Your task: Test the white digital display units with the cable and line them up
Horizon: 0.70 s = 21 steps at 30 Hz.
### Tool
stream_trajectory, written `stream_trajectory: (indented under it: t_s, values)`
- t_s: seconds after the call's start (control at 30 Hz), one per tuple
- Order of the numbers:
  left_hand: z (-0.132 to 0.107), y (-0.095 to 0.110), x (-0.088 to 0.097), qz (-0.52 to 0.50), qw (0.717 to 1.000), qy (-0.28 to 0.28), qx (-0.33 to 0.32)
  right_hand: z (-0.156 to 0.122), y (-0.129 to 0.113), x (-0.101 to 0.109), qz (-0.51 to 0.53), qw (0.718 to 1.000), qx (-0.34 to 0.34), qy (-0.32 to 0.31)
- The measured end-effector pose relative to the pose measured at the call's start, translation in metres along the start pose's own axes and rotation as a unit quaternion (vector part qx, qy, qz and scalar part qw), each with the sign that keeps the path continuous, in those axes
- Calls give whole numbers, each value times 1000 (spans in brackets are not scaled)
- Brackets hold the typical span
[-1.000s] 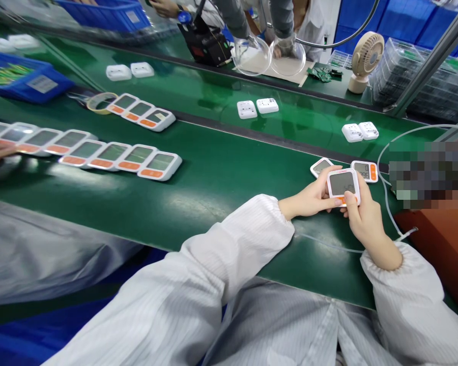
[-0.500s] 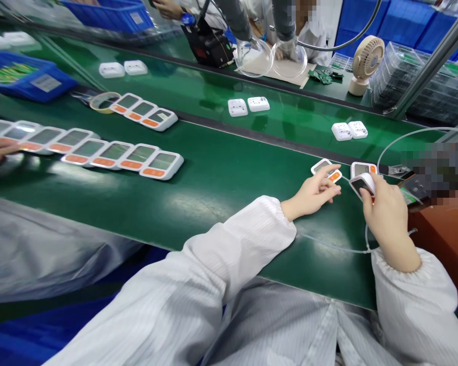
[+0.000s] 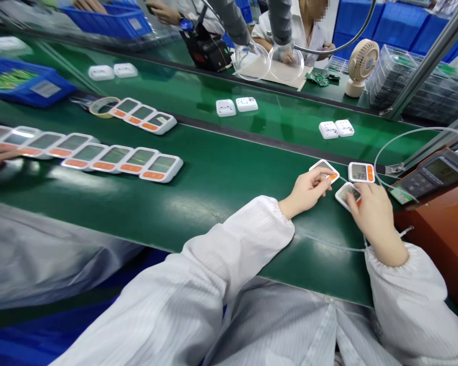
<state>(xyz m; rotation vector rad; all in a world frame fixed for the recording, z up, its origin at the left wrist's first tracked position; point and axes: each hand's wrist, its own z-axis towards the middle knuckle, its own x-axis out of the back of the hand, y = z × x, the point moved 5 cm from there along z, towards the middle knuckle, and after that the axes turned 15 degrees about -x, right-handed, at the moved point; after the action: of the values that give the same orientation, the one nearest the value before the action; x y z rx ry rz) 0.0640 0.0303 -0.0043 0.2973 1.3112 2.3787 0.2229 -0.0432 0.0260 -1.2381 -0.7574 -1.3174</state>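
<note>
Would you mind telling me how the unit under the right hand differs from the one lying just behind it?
The unit under the right hand lies skewed and half covered by the right hand; the unit behind it lies square to the belt and untouched. The rear unit's display shows digits; the near one's is unreadable. Both are white with orange trim.

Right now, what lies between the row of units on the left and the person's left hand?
Head view: only bare green belt between row and left hand.

Bright, even overhead light here, throwing pale glare patches across the green belt (image 3: 198,203) and washing out the screens in the row of white devices (image 3: 99,157). Shadows are short and soft. Edges bow with wide-angle distortion; the near sleeves look slightly soft.
</note>
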Motion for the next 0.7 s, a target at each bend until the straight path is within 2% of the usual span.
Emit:
stream_trajectory:
  t_s: [0.03,0.07,0.13,0.17,0.27,0.33,0.43,0.5,0.53,0.63,0.7]
  values:
    - [1,2,1,10,1000,-2,-12,-5,-10,-3,42,998,33,-32]
    - [2,4,2,21,999,-6,-27,-12,-21,-10,88,989,77,-89]
    - [5,10,6,47,997,-10,-53,-31,-46,-24,148,951,166,-215]
    - [6,12,10,61,996,-6,-59,-40,-56,-29,146,937,206,-243]
    - [5,13,28,98,993,47,-45,-58,-74,-41,112,923,255,-264]
    - [-1,12,42,127,988,84,-25,-62,-78,-46,107,918,258,-283]
    - [-15,10,68,214,971,104,-5,-62,-77,-47,128,909,254,-304]
    - [-24,12,95,314,944,103,0,-58,-74,-44,160,907,229,-314]
    - [-27,13,112,376,921,101,2,-56,-71,-43,180,906,210,-320]
    - [-37,19,175,554,830,62,22,-52,-66,-40,229,902,167,-326]
    - [-49,24,226,636,765,70,71,-50,-64,-38,256,903,159,-306]
